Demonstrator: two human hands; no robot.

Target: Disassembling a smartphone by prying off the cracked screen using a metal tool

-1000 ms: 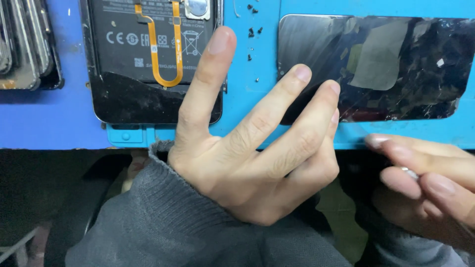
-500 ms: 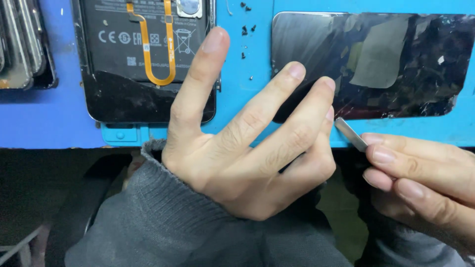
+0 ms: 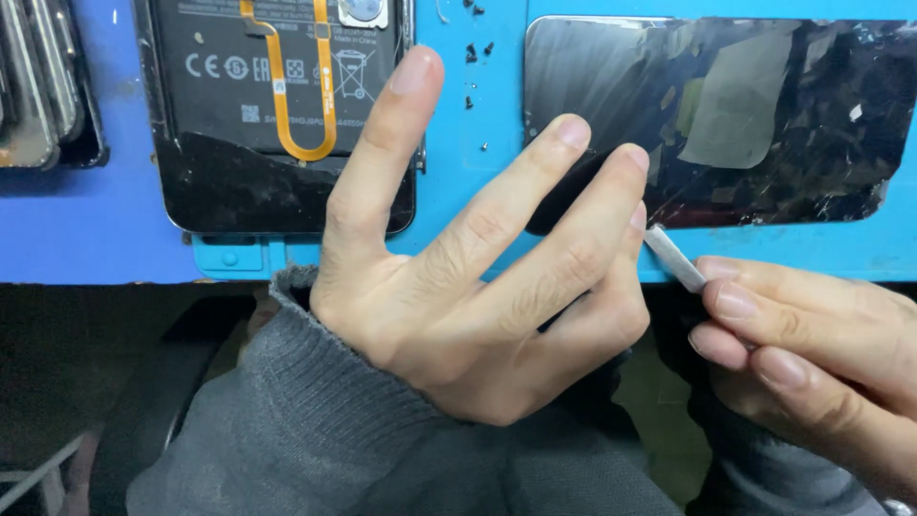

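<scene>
Your left hand [image 3: 478, 315] lies spread, fingertips pressing the cracked black back cover [image 3: 726, 124] on the blue counter [image 3: 478, 182], while your right hand [image 3: 812, 354] pinches a thin metal blade [image 3: 673, 258] at its lower edge, so prying seems only beginning.

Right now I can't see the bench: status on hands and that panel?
Left hand spread, fingertips pressing cracked black glass panel. Right hand pinching thin metal blade, tip at panel's lower edge. Opened black phone alongside, clear.
</scene>
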